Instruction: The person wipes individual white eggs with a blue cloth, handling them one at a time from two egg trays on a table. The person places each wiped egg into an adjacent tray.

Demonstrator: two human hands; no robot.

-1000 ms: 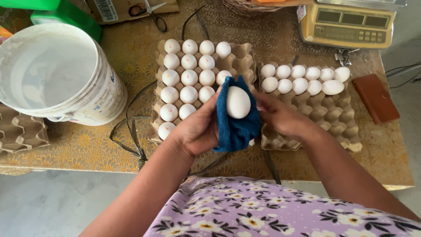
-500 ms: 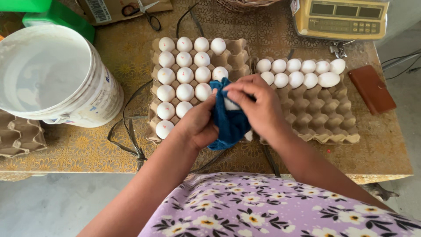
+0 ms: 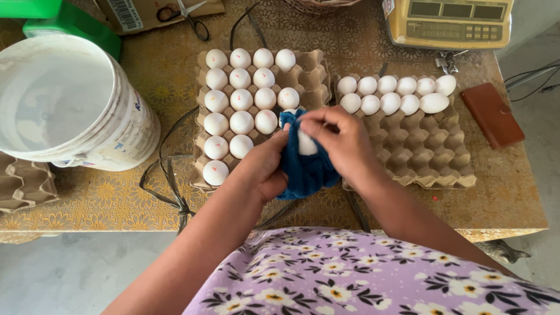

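A white egg (image 3: 305,143) is cradled in a blue cloth (image 3: 304,169), held just above the gap between the two cardboard trays. The cloth is gripped from below by the left hand (image 3: 265,166), fingers curled around it. The egg is covered from above by the right hand (image 3: 341,143), fingertips pinched on it. The left tray (image 3: 312,73) is seen mostly filled; the right tray (image 3: 431,151) is filled along its far rows only, on the bench (image 3: 513,198).

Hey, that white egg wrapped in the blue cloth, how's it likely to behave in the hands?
Probably fragile: the egg is thin-shelled, like those seated in the cardboard tray. Its smooth rounded shape would likely roll if set on the flat table. The blue cloth, held by the left hand under the right hand, looks soft and probably adds grip.
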